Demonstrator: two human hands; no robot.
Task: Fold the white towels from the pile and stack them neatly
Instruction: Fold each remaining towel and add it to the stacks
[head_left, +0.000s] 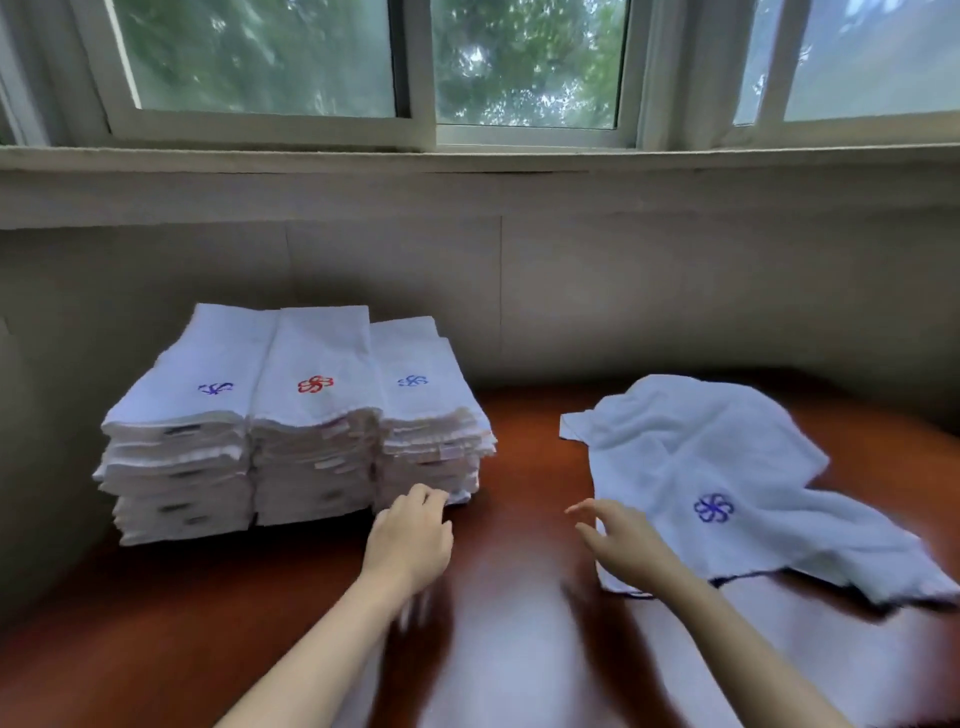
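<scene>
Three side-by-side stacks of folded white towels (291, 426) stand at the left of the brown table, each top towel bearing a small flower mark. A loose, crumpled white towel (727, 483) with a blue flower mark lies unfolded at the right. My left hand (410, 535) is at the lower right corner of the right-hand stack, fingers curled against its bottom towels; whether it grips them is hidden. My right hand (618, 535) hovers at the loose towel's left edge with fingers spread and nothing in it.
The glossy brown table (519, 623) runs from the stacks to the loose towel, with bare wood between my hands. A grey wall (571, 291) and a window sill (467, 156) stand right behind the towels.
</scene>
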